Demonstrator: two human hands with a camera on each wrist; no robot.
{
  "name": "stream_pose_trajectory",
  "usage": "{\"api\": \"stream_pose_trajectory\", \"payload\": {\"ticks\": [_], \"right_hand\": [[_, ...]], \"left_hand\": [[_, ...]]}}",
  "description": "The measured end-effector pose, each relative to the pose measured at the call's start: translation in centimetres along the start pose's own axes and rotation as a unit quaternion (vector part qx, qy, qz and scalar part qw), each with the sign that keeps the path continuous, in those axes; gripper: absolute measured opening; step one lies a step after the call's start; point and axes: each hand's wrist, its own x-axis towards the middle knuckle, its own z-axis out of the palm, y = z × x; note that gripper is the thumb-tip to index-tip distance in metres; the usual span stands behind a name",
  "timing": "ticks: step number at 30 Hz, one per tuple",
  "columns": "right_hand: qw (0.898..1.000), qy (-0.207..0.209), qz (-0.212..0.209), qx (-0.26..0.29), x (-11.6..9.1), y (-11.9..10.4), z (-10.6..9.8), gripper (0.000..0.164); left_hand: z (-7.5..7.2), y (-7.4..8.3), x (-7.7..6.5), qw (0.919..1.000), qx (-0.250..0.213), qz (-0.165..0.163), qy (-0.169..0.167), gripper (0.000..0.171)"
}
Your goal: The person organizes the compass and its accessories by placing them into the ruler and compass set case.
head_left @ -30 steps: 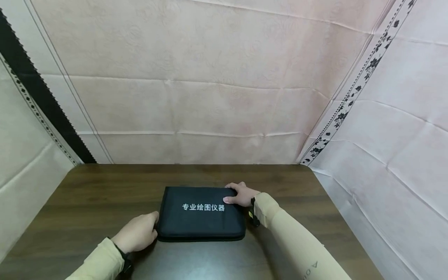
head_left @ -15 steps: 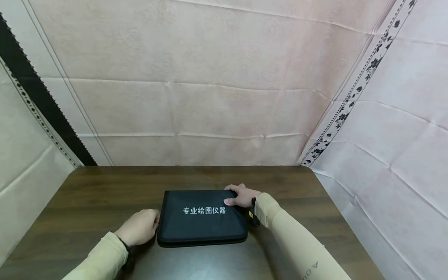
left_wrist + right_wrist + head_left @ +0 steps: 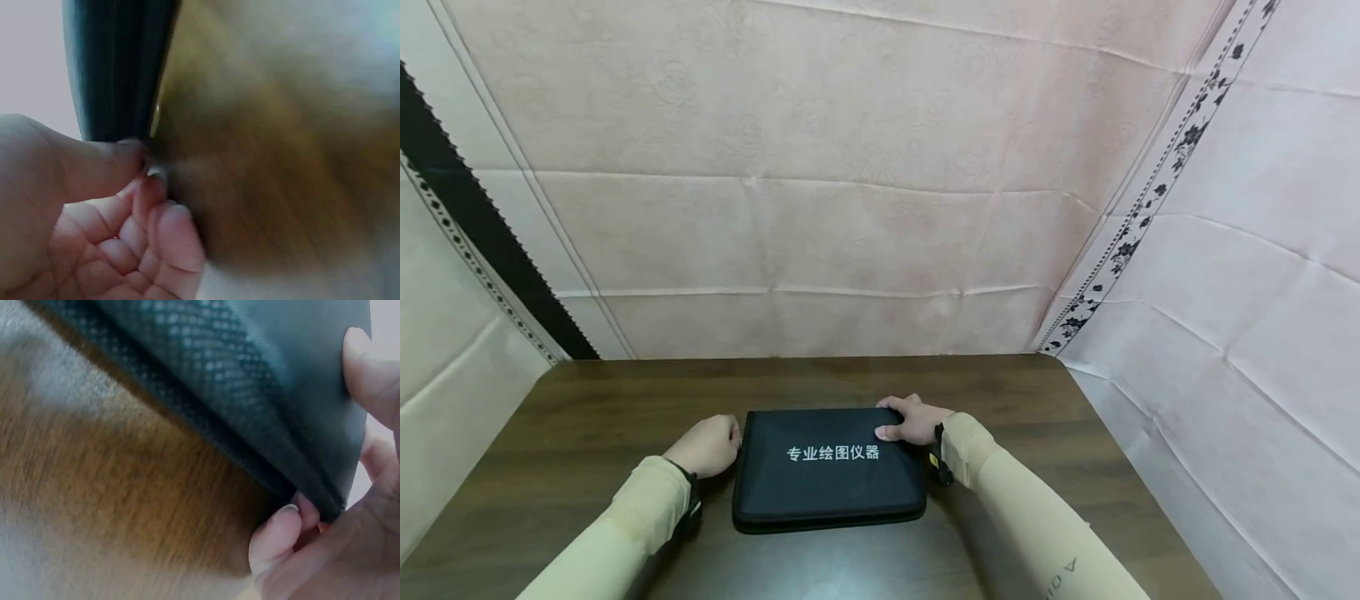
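A black zip case [image 3: 827, 492] with white lettering for drawing instruments lies closed and flat on the table. My left hand [image 3: 711, 446] is at its left side, near the far left corner. In the left wrist view, thumb and forefinger [image 3: 134, 159] pinch together at the case's edge [image 3: 119, 75]; a small shiny bit beside them looks like the zipper pull [image 3: 156, 173], mostly hidden by the fingers. My right hand [image 3: 913, 419] grips the far right corner, thumb on the lid. In the right wrist view, fingertips [image 3: 278, 531] curl against the case's textured side [image 3: 206, 369].
The brown wooden table [image 3: 625, 392] carries the case near its middle. Pale cloth [image 3: 850, 208] hangs behind it, with more cloth [image 3: 1240, 333] at the right and left sides. A black strap [image 3: 938, 458] circles the right wrist.
My left hand has travelled along the case's left side, from near the front corner toward the far corner. The right hand keeps its hold; the case has shifted slightly nearer in view.
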Motion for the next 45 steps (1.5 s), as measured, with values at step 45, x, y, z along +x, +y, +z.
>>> {"api": "stream_pose_trajectory", "payload": {"ticks": [45], "right_hand": [[1.000,0.017,-0.005,0.014,0.4,1.0,0.6,0.054]], "left_hand": [[0.7,-0.2,3.6,0.9981,-0.023,-0.056,0.010,0.040]]}}
